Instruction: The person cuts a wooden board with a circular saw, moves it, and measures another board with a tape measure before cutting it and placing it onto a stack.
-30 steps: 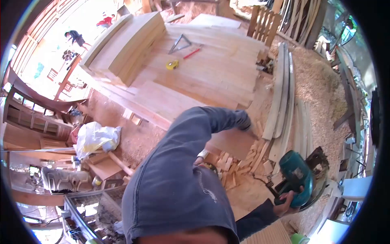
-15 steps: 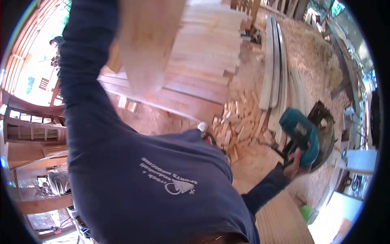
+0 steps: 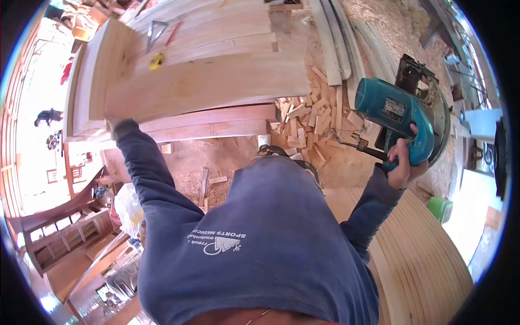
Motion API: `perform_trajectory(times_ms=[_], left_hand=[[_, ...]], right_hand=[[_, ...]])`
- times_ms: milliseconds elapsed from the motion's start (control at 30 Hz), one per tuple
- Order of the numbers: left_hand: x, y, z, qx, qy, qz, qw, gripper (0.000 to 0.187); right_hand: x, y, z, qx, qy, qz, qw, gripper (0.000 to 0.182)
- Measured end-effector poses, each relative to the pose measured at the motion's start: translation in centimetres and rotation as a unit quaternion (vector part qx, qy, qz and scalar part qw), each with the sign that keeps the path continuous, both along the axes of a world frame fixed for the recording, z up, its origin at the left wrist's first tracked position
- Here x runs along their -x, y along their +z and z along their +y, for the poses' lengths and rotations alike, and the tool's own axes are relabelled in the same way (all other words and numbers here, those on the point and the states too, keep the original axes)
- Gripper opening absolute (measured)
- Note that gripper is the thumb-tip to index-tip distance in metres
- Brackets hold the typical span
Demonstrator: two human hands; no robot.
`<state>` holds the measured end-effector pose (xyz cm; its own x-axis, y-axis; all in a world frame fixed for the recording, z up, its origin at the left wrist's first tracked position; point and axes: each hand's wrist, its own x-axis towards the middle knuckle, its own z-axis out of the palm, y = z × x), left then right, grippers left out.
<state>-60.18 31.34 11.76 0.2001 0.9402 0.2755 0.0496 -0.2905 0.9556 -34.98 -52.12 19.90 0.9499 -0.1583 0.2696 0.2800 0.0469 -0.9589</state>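
A wide board [image 3: 206, 84] is gripped by the left hand [image 3: 115, 125] and a circular saw [image 3: 403, 116] clenched in the right hand [image 3: 403, 165], so positioning seems underway, with steady alignment judged needed next.

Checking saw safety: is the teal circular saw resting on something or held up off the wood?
Held up. The right hand grips the circular saw by its handle in mid-air, clear of the board that the left hand holds.
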Motion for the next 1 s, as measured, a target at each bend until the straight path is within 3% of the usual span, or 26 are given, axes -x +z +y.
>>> perform_trajectory(times_ms=[33,100,167,267,333,400,433,533,600,633,667,700,733,767,800,833,867,933,1000], left_hand=[[0.3,-2.6,1.0,-0.046,0.046,0.142,0.988,0.067],[0.9,-6.8,1.8,-0.060,0.087,0.275,0.956,0.063],[1.3,-8.3,0.5,0.106,0.028,0.141,0.984,0.068],[3.1,-12.1,-1.4,0.361,-0.026,-0.071,0.930,0.076],[5.9,-16.3,0.8,0.387,0.056,0.088,0.916,0.086],[8.5,-19.9,3.8,0.418,0.108,0.301,0.851,0.087],[9.1,-18.4,3.5,0.389,0.047,0.323,0.862,0.084],[6.4,-14.2,5.4,0.218,0.011,0.579,0.786,0.073],[-0.9,-8.5,1.4,0.028,-0.146,0.646,0.749,0.070],[-6.7,-6.0,-3.6,-0.080,-0.175,0.634,0.749,0.069],[-10.7,-7.9,-5.9,-0.159,-0.173,0.539,0.809,0.054],[-15.5,-8.2,-10.8,-0.157,-0.296,0.295,0.895,0.034],[-19.7,-9.1,-14.5,-0.143,-0.273,0.368,0.877,0.018],[-23.3,-9.9,-18.8,-0.209,-0.361,0.301,0.858,0.023],[-25.9,-8.1,-24.5,-0.291,-0.362,0.265,0.845,0.027],[-27.6,-8.2,-28.2,-0.258,-0.422,0.260,0.830,0.037],[-29.1,-9.7,-31.6,-0.340,-0.417,0.208,0.817,0.052],[-30.7,-9.8,-36.8,-0.304,-0.485,0.256,0.779,0.075],[-30.6,-9.4,-39.7,-0.324,-0.466,0.327,0.756,0.089]], right_hand=[[0.1,0.5,0.2,0.009,-0.012,0.011,1.000,0.045],[0.7,1.0,0.6,0.029,-0.013,0.022,0.999,0.045],[1.3,1.3,1.1,0.037,-0.003,0.048,0.998,0.044],[2.0,0.3,3.8,0.069,-0.011,0.102,0.992,0.045],[2.8,-0.4,5.6,0.072,0.005,0.146,0.987,0.044],[3.8,-1.1,7.9,0.088,0.010,0.186,0.979,0.042],[4.3,-1.5,9.1,0.088,0.015,0.208,0.974,0.041],[6.0,-2.8,12.1,0.081,0.040,0.250,0.964,0.039],[6.9,-3.2,14.2,0.083,0.053,0.266,0.959,0.039],[7.3,-3.2,15.3,0.087,0.060,0.274,0.956,0.039],[7.6,-3.2,16.4,0.089,0.068,0.280,0.953,0.039],[7.9,-3.2,17.3,0.090,0.074,0.287,0.951,0.039],[8.1,-3.3,17.9,0.099,0.081,0.286,0.950,0.039],[8.2,-3.5,17.2,0.104,0.088,0.284,0.949,0.039],[8.4,-3.7,17.5,0.111,0.094,0.282,0.948,0.039],[8.6,-3.5,18.5,0.104,0.092,0.286,0.948,0.038],[8.6,-3.6,18.8,0.098,0.091,0.283,0.950,0.037],[8.7,-4.1,18.9,0.090,0.091,0.281,0.951,0.036],[8.4,-4.7,18.9,0.079,0.088,0.291,0.949,0.036]])
